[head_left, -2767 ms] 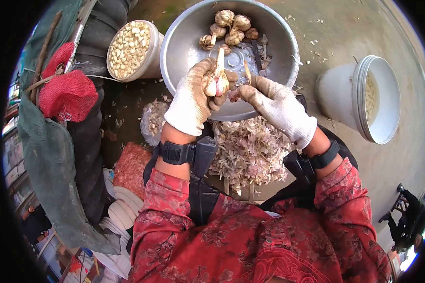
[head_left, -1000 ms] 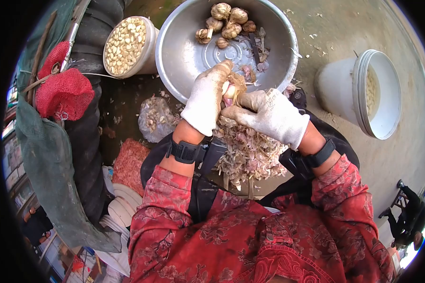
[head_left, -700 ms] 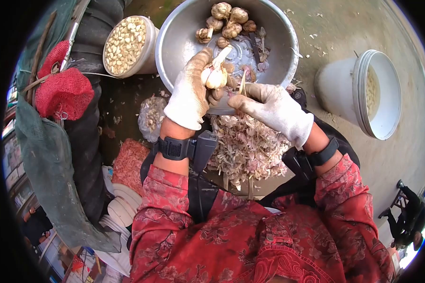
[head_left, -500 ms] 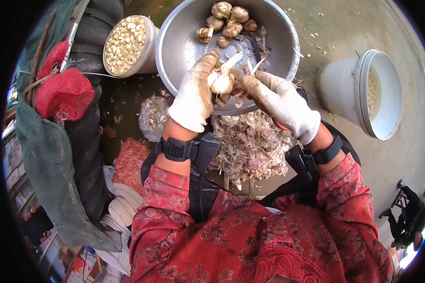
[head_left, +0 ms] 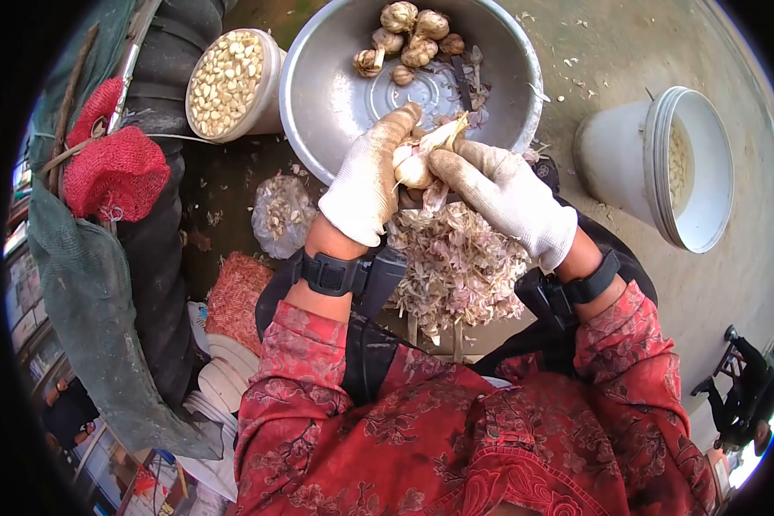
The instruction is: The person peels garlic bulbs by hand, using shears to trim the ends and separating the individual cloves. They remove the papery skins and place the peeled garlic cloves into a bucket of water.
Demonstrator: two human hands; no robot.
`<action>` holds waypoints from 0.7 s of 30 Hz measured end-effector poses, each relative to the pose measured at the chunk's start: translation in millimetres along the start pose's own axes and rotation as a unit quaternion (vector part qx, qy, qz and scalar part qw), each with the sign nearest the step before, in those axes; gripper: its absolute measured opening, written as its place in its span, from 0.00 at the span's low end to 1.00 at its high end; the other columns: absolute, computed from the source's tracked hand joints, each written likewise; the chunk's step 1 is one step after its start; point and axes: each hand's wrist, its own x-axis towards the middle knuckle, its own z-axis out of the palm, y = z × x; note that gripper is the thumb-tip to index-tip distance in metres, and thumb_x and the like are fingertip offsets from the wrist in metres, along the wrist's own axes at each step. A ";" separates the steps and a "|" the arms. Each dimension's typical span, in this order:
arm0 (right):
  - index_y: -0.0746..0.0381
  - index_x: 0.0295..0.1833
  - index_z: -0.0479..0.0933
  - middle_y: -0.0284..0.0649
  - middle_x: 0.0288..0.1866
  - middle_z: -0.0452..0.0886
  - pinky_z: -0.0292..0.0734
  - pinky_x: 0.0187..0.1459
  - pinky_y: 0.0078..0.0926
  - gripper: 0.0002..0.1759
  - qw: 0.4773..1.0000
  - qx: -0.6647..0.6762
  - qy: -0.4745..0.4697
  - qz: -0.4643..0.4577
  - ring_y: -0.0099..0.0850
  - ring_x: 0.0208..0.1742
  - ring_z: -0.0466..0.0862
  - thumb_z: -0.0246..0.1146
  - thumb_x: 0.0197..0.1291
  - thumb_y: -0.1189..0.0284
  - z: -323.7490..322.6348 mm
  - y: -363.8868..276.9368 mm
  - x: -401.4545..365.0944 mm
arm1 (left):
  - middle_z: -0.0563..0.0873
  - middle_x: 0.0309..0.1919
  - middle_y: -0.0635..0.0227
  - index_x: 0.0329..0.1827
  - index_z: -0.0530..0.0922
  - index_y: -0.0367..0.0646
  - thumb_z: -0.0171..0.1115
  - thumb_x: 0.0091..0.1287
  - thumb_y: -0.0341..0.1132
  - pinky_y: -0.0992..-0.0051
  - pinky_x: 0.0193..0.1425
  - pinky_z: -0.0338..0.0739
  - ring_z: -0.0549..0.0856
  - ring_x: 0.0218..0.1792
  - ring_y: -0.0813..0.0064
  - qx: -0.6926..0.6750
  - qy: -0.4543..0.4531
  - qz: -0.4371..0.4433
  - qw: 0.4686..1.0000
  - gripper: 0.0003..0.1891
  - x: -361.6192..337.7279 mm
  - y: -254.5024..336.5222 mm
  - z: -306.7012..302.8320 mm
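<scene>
A red net bag point(head_left: 116, 172) sits on the left, next to a white tub point(head_left: 228, 82) full of peeled garlic. In the middle, the left hand point(head_left: 370, 185) is curled tight around a garlic bulb point(head_left: 414, 168), just over the near edge of the big metal bowl point(head_left: 327, 95). The right hand point(head_left: 503, 198) pinches the bulb's dry skin, and a white bucket point(head_left: 662, 172) lies far right.

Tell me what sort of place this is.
Likely an outdoor garlic-peeling spot, perhaps a market: concrete ground, a metal basin of bulbs, a tub of peeled cloves.
</scene>
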 end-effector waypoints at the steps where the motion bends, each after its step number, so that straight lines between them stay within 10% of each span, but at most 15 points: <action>1: 0.65 0.51 0.80 0.40 0.40 0.86 0.77 0.44 0.23 0.20 0.999 0.025 -0.019 0.020 0.22 0.40 0.83 0.56 0.69 0.59 0.1 -4.4 -1.2 | 0.80 0.27 0.72 0.45 0.77 0.43 0.52 0.73 0.43 0.82 0.23 0.72 0.78 0.23 0.82 0.000 0.000 0.000 1.000 0.13 0.8 -0.1 -2.5; 21: 0.66 0.45 0.82 0.33 0.38 0.84 0.72 0.39 0.14 0.20 0.963 0.240 -0.045 0.117 0.16 0.37 0.78 0.59 0.67 0.58 1.9 3.4 3.6 | 0.79 0.27 0.77 0.44 0.78 0.46 0.54 0.71 0.50 0.83 0.22 0.68 0.73 0.21 0.85 0.085 -0.039 -0.004 0.996 0.16 -7.3 -4.6 1.1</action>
